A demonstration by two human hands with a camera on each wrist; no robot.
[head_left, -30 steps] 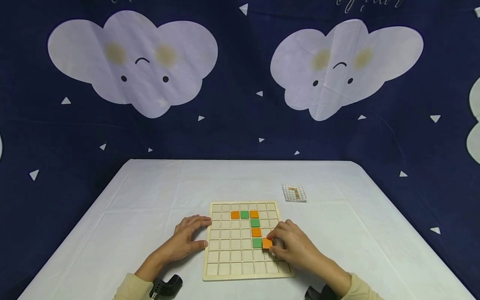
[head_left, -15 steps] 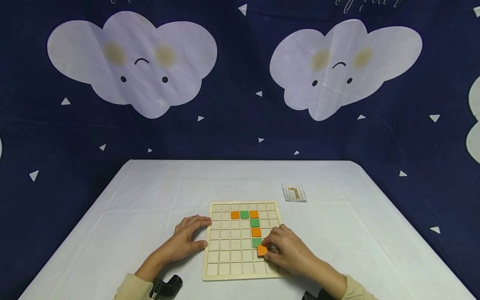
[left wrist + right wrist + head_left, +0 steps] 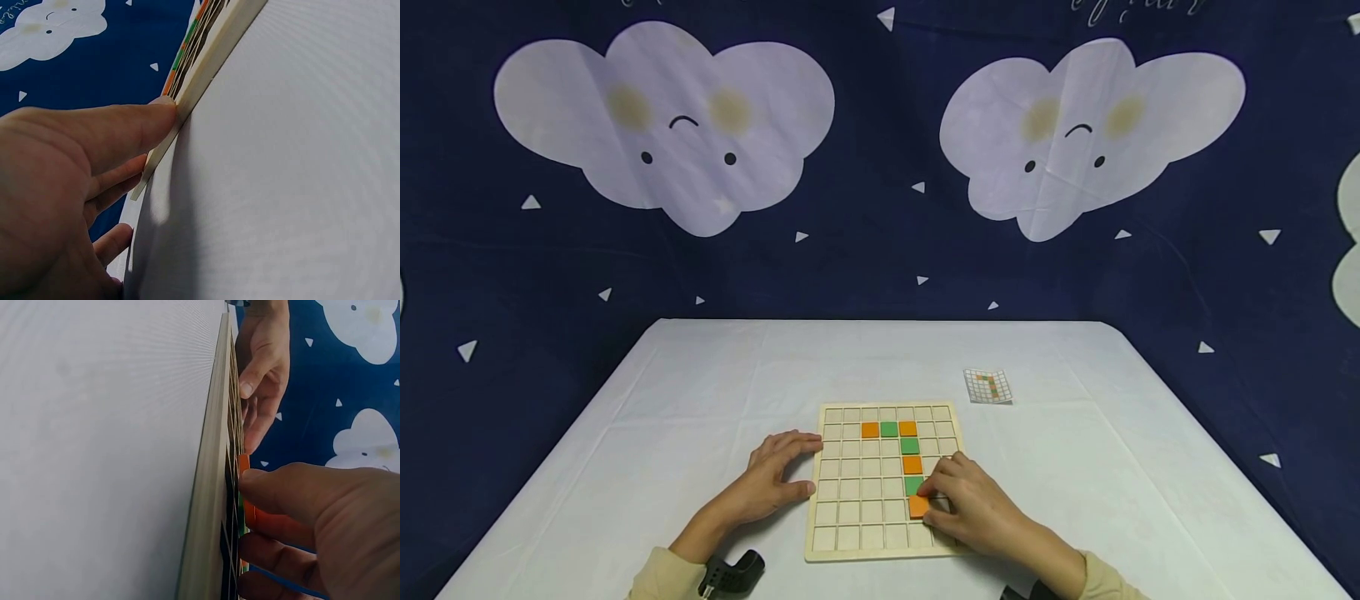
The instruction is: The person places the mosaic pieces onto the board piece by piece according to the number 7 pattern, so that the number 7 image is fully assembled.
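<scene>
A pale wooden grid board (image 3: 862, 536) lies on the table. Orange and green tiles fill some cells: a short row near the top, with an orange tile (image 3: 870, 430) at its left end, and a column running down from its right end. My right hand (image 3: 976, 507) pinches another orange tile (image 3: 918, 507) between thumb and fingers, just below the column's lowest green tile (image 3: 913, 485). In the right wrist view this held tile (image 3: 244, 464) stands at the board's surface. At the board's left edge, my left hand (image 3: 773, 475) rests its thumb and fingertips with the fingers spread.
Behind the board's right corner lies a small card (image 3: 988, 387) printed with a grid and a coloured pattern. White cloth (image 3: 715, 367) covers the table. A dark blue curtain (image 3: 880, 267) with clouds hangs behind it. Black wrist devices (image 3: 733, 572) sit near both sleeves.
My right hand has carried the orange tile left and toward me, from beside the lowest green tile to just below it. The left hand has stayed at the board's edge.
</scene>
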